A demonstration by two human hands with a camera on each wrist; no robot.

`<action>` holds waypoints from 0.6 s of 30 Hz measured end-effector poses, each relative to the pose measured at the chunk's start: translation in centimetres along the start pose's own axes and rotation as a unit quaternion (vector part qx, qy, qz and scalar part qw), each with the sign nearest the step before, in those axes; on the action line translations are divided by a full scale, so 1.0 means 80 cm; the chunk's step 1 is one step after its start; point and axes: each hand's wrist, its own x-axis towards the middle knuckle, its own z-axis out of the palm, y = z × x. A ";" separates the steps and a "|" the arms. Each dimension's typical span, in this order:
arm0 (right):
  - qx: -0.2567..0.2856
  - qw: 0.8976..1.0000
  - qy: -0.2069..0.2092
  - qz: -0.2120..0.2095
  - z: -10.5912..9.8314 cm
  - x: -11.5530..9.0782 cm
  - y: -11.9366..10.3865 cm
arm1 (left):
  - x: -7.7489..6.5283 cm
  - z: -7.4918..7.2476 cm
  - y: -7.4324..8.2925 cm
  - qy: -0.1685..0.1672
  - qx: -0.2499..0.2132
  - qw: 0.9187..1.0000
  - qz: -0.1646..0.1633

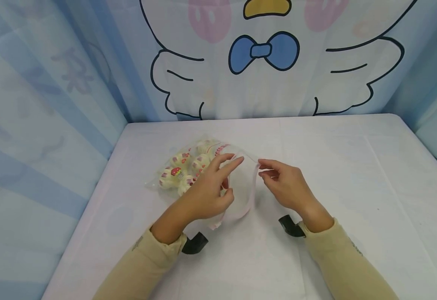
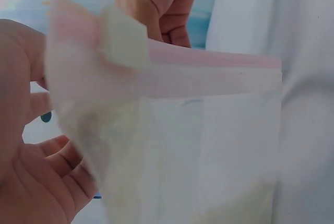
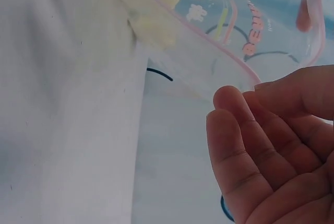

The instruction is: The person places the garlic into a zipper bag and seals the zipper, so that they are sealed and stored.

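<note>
A clear plastic zip bag (image 1: pixel 242 183) with a pink-edged mouth stands partly gaped between the two hands. Inside, at its far left end, are several cream-coloured rounded pieces (image 1: pixel 181 158) with red and purple marks. My right hand (image 1: pixel 284 183) pinches the right side of the mouth between thumb and index finger, its other fingers loosely bent (image 3: pixel 276 145). At the left side of the mouth, my left hand (image 1: pixel 211 187) has its fingers spread, the thumb apart from them. A pale slider (image 2: pixel 123 38) sits on the pink strip in the left wrist view.
The bag lies on a white-covered table (image 1: pixel 353 187). A curtain (image 1: pixel 252 91) with a cartoon figure and blue bow hangs behind the table's far edge, and blue-striped cloth (image 1: pixel 46 137) stands at the left. Black mounts (image 1: pixel 195 243) stick out at both cuffs.
</note>
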 end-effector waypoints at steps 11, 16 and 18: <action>-0.002 1.000 0.004 0.015 -0.003 0.004 0.002 | -0.042 -0.010 -0.001 -0.035 0.012 0.998 -0.051; 0.000 1.000 0.008 0.024 -0.005 0.005 0.002 | -0.061 -0.016 -0.001 -0.089 0.009 0.995 -0.043; 0.000 1.000 0.008 0.029 -0.006 0.006 0.002 | -0.068 -0.016 -0.002 -0.099 0.007 0.994 -0.035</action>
